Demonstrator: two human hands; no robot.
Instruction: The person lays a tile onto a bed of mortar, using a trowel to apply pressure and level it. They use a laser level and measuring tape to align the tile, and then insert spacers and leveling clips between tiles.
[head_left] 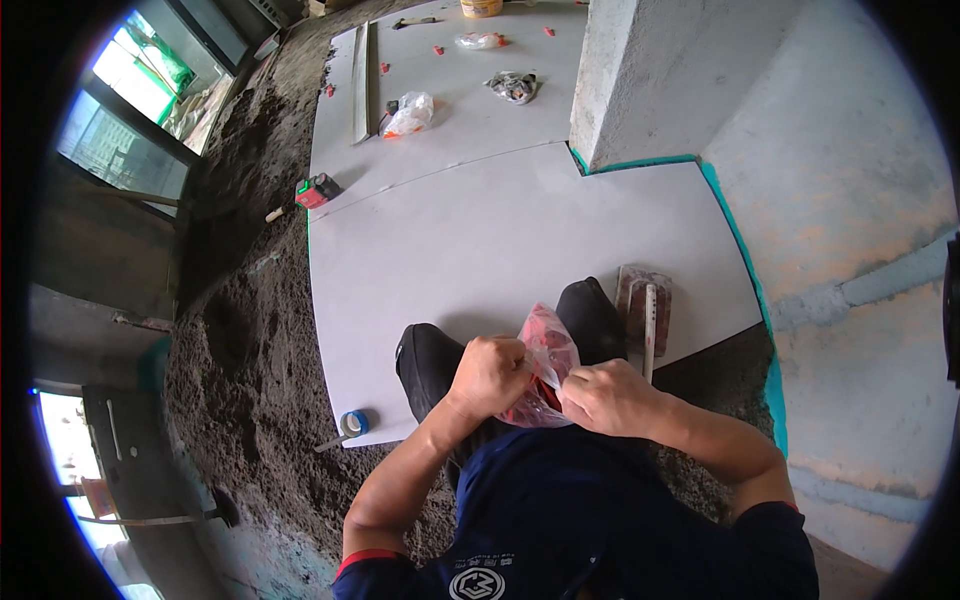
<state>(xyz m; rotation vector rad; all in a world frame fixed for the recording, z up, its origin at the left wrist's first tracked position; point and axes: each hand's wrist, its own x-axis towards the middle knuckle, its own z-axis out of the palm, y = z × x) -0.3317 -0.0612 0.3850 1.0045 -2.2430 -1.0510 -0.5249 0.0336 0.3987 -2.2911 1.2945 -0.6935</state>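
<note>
A clear plastic bag [550,338] full of red plastic pieces is held up in front of my body, between my knees. My left hand [491,376] is closed in a fist, gripping the left side of the bag's mouth. The opposite side is pinched by my right hand [612,398], fingers curled. The mouth is parted a little between them, and red pieces show inside; their exact shape is blurred by the plastic. Right of my knee lies a rectangular float [640,300], dirty, with a long pale handle.
Large pale floor tiles [440,235] lie under me, bordered by rough dark mortar [240,350] on the left. A blue roll [353,423], a red-and-black device [317,191], a metal straightedge [362,85], plastic bags [409,114] and a hammer [414,22] rest about. A concrete column [620,90] stands right.
</note>
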